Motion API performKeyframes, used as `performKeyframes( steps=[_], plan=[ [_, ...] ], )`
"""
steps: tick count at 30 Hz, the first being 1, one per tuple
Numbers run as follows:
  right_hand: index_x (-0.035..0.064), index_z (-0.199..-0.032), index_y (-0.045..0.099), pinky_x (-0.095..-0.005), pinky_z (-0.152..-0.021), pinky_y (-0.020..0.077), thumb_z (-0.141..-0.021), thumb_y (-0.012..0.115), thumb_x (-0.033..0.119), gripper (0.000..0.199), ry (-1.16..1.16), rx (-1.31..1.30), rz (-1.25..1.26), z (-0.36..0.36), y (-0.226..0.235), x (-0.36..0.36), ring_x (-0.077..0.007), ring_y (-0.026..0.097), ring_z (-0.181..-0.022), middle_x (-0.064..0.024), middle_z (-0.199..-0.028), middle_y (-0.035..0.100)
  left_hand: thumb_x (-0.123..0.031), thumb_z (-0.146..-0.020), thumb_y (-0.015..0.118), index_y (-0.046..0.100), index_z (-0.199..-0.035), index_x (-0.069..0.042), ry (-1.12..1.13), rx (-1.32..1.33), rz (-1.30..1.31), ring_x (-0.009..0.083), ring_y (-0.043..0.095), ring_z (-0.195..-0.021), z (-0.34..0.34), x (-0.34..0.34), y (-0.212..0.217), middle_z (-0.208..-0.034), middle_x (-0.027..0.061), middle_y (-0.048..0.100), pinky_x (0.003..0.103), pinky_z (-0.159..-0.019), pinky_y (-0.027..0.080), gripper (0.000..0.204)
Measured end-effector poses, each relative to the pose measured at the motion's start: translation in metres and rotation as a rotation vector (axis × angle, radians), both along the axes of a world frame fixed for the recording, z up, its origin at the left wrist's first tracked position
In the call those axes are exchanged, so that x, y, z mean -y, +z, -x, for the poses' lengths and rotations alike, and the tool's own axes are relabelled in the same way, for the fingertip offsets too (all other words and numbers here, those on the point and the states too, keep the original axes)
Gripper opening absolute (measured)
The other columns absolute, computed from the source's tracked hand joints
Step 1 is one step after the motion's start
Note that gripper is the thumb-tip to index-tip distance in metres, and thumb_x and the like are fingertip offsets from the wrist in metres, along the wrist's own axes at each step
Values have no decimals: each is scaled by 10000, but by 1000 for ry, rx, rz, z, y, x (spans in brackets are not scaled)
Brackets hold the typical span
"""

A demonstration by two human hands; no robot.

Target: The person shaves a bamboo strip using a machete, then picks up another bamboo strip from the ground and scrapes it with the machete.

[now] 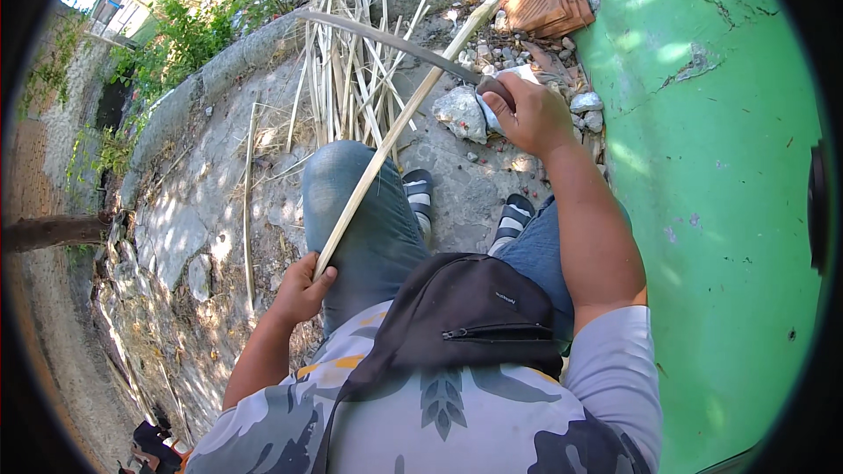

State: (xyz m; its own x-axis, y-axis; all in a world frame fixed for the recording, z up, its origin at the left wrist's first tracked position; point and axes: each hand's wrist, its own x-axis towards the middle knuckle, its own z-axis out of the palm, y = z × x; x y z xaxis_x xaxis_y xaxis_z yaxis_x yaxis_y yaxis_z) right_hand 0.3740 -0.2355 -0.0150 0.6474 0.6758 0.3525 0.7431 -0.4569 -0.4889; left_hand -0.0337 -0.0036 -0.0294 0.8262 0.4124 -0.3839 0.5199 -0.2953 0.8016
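My left hand is closed round the near end of a long pale bamboo strip. The strip slants up and away to the right, crossing over my left knee. In my right hand is the dark wooden handle of a long curved machete. Its blade points to the left and crosses the strip well beyond my knees. At the crossing the blade seems to touch the strip, though the exact contact is too small to tell.
Split bamboo strips lie heaped on the ground ahead. Clay roof tiles, stones and a large pale rock sit at the right, beside a green wall. A low concrete kerb curves along the left. A black bag rests on my lap.
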Motion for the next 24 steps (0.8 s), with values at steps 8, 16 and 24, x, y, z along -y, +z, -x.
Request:
performKeyframes(
  steps=[8, 16, 24],
  plan=[
    [114, -964, 649, -512, -655, 528, -989, 573, 520, 414, -183, 65, 78, -25, -30, -1, -404, 687, -766, -159, -792, 691, -273, -996, 678, 531, -868, -33, -29, -35, -51, 88, 393, -687, -8, 4, 9, -700, -26, 469, 304, -593, 370, 310],
    [129, -967, 643, -519, -682, 538, -984, 535, 565, 450, -52, 189, 27, -24, -25, 0, -401, 697, -791, -172, -795, 691, -276, -988, 687, 534, -867, -26, -5, -29, -81, 96, 411, -685, -3, 4, 3, -699, -7, 487, 310, -602, 391, 317],
    [168, -949, 650, -528, -647, 539, -980, 548, 561, 407, -291, 109, 135, -29, -42, -1, -417, 688, -732, -160, -750, 686, -283, -983, 688, 539, -868, -21, -29, -6, -111, 117, 429, -674, -5, 6, 7, -686, 35, 499, 324, -609, 402, 322]
  ],
)
